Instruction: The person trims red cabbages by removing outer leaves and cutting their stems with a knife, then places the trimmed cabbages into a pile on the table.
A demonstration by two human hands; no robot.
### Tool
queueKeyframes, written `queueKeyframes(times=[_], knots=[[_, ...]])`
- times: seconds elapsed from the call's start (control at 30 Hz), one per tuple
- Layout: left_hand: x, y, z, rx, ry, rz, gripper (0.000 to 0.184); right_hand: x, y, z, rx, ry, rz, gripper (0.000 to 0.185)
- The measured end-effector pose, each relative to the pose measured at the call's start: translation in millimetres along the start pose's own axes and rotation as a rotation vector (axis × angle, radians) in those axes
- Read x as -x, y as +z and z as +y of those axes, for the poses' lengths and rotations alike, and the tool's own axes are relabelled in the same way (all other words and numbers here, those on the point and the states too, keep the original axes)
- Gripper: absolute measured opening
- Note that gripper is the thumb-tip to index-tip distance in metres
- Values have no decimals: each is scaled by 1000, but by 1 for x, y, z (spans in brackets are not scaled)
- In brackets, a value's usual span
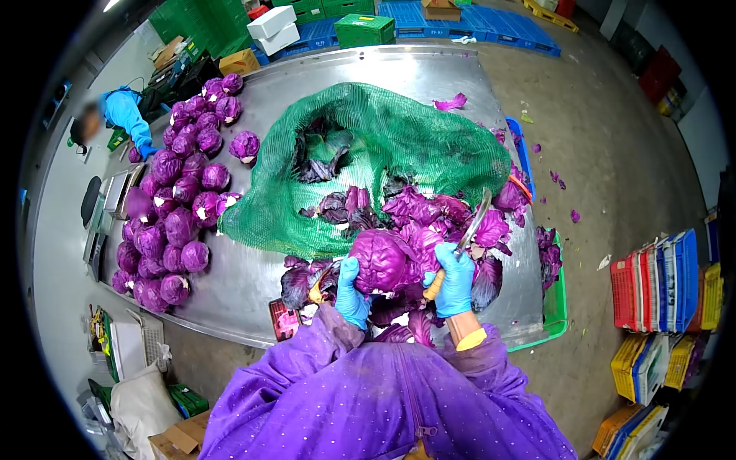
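Note:
My left hand (353,297), in a blue glove, grips the left side of a red cabbage (379,259) just above the table. A knife with a curved blade (478,218) and a wooden handle is held in my gloved right hand (455,282), its blade pointing up and away from me. A loose outer leaf (423,247) stands between the cabbage and the right hand; whether it is still attached, I cannot tell. Under and around both hands lie loose purple cabbage leaves (491,228). Beyond them a green mesh bag (414,138) is spread out with dark leaves inside its opening.
Many cabbages (180,226) are piled at the left of the metal table (253,303). A person in a blue sleeve (129,119) is at its far left. A green crate (558,322) with leaves stands by the right edge. Stacked coloured crates (652,284) are farther right.

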State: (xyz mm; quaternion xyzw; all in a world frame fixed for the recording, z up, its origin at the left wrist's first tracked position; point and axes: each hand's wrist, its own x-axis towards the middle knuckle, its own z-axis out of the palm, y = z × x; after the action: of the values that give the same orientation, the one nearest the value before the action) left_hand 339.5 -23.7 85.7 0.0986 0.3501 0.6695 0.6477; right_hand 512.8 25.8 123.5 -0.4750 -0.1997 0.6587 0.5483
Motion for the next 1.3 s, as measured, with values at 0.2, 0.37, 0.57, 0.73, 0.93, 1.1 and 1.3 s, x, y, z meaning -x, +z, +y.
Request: queueKeyframes(times=[0.2, 0.37, 0.57, 0.73, 0.93, 1.1, 1.3], knots=[[3, 16, -1, 276, -52, 38, 64, 7, -1, -8, -213, 2, -104, 14], [3, 16, 2, 322, -139, -17, 69, 15, 3, -23, -299, -25, -157, 14], [3, 15, 5, 250, -93, -31, 71, 27, 8, -44, -181, -153, -22, 12], [-4, -15, 8, 330, -264, -200, 80, -15, -23, -66, -342, -284, 20, 11], [5, 1, 24, 443, -298, -202, 88, -23, -29, -73, 457, -388, -6, 53], [4, 3, 30, 695, -619, -399, 69, 18, 11, -57, 381, -24, -528, 53], [20, 1, 35, 184, -435, -414, 81, 17, 34, -38, 407, 21, -756, 63]])
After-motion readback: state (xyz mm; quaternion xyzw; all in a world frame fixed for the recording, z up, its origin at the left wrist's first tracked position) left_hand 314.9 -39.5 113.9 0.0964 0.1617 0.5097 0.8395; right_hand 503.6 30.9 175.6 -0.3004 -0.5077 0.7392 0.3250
